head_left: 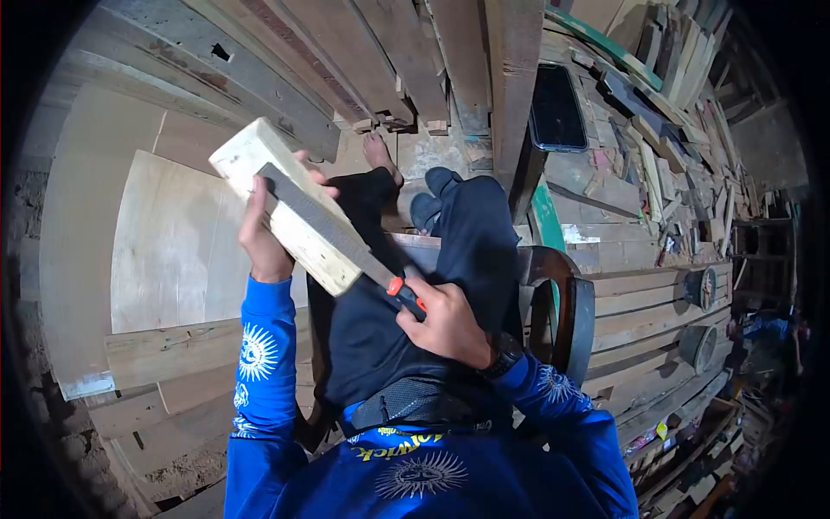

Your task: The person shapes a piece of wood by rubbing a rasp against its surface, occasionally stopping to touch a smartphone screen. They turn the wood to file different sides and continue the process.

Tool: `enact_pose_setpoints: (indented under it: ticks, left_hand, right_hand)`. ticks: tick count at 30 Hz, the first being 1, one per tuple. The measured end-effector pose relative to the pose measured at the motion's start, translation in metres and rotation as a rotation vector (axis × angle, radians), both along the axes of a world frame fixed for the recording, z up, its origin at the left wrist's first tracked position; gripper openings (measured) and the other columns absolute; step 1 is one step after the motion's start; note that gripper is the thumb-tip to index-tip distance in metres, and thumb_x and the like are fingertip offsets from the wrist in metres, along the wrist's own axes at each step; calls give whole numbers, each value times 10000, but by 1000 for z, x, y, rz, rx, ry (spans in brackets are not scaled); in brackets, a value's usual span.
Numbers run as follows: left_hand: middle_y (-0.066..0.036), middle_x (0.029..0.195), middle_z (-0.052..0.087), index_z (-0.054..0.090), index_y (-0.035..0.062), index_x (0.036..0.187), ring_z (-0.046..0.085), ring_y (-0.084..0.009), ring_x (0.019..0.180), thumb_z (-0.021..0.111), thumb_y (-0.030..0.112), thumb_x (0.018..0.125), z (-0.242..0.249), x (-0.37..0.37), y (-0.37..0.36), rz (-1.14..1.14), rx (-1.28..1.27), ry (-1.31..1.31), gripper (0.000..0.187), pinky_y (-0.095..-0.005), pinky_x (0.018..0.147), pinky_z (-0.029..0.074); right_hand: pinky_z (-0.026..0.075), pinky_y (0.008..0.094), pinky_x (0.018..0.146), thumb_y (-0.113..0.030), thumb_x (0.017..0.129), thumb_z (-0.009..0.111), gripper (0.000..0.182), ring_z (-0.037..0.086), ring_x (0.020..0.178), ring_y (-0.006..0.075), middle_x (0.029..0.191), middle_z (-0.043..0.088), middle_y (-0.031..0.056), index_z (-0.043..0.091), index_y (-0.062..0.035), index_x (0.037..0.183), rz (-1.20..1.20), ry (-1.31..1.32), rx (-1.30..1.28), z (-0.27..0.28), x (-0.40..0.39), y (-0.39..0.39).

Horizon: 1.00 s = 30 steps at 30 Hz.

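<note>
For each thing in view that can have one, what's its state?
Wood block: held at a slant
File: laid along the block
Left hand: closed around the block
Right hand: closed on the file's handle
Phone: screen dark
Watch: worn
Sandals: unclear whether worn

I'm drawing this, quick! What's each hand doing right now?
Left hand: closed on the wooden block, thumb at the end of the file.
Right hand: closed, holding the file by its handle.

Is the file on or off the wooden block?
On: the file lies along the wooden block, left hand at the file's tip, right hand gripping its handle.
</note>
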<state>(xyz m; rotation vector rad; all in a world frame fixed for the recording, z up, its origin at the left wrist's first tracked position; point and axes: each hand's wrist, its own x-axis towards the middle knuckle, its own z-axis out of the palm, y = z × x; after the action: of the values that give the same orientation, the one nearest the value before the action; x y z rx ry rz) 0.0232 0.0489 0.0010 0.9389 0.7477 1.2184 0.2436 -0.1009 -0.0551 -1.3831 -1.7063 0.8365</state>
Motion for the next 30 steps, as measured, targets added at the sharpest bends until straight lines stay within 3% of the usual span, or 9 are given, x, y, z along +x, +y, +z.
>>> enact_pose_setpoints:
  ticks: [3, 5, 9, 15, 16, 19, 25, 27, 30]
  left_hand:
    - [-277, 1313, 595, 346, -61, 1517, 705, -404, 980, 368, 496, 1062, 2, 14, -10, -50, -18, 41, 719, -479, 827, 601]
    - [-265, 1172, 662, 385, -100, 1483, 713, -383, 995, 366, 521, 1066, 1, 11, -9, -108, -9, 39, 749, -437, 871, 587]
    - [-243, 1125, 678, 425, -85, 1460, 718, -360, 1000, 331, 542, 1065, 4, 0, -1, 25, -39, -15, 747, -431, 877, 590]
    - [-233, 1116, 647, 415, -76, 1471, 672, -376, 1012, 325, 558, 1060, -3, -7, 7, 151, -104, -3, 762, -478, 944, 544]
    - [-237, 1120, 642, 413, -77, 1470, 670, -375, 1012, 324, 557, 1060, 0, -2, 6, 154, -105, -12, 760, -473, 934, 545]
    - [-242, 1123, 633, 403, -79, 1469, 665, -367, 1006, 328, 551, 1061, -4, -6, 9, 59, -133, -23, 754, -467, 923, 547]
    - [-238, 1111, 662, 426, -69, 1464, 698, -360, 984, 351, 578, 1044, -1, -2, 5, 100, -148, -3, 774, -449, 902, 570]
    - [-248, 1135, 636, 406, -77, 1467, 670, -356, 999, 338, 552, 1059, 0, 0, 6, 123, -131, 12, 752, -452, 908, 560]
    - [-232, 1082, 655, 422, -78, 1457, 679, -365, 955, 341, 561, 1055, -2, -4, 6, 115, -135, 25, 759, -460, 889, 560]
  right_hand:
    - [522, 457, 616, -172, 776, 751, 368, 624, 605, 350, 650, 601, 130, 672, -43, 1111, -75, 23, 14, -6, -3, 1]
    - [524, 456, 619, -175, 780, 748, 361, 621, 601, 343, 656, 606, 121, 675, -44, 1108, -62, -9, 13, -9, 1, 2]
    - [523, 463, 619, -172, 785, 740, 344, 616, 588, 350, 641, 597, 121, 674, -48, 1099, -34, -19, 69, -5, 1, 2]
    - [511, 478, 571, -160, 795, 727, 253, 618, 548, 373, 582, 576, 125, 647, -50, 1008, 18, -29, 4, 2, 6, 7]
    - [484, 416, 540, -140, 755, 756, 363, 623, 549, 346, 612, 579, 143, 679, -6, 1084, 42, -23, -44, 0, 9, 10]
    - [480, 407, 529, -132, 762, 745, 329, 629, 551, 343, 608, 576, 146, 676, -7, 1058, 82, -63, -144, 3, 13, 13]
    - [470, 483, 510, -177, 820, 712, 224, 611, 534, 385, 557, 558, 138, 598, -61, 974, 70, -7, -60, 2, 13, 15]
    - [488, 415, 537, -109, 778, 730, 271, 648, 589, 369, 638, 597, 168, 666, -22, 1027, 89, -35, -139, 3, 17, 16]
    - [478, 415, 520, -104, 781, 728, 257, 639, 570, 372, 619, 581, 168, 660, -18, 1014, 93, 19, -142, 5, 14, 15]
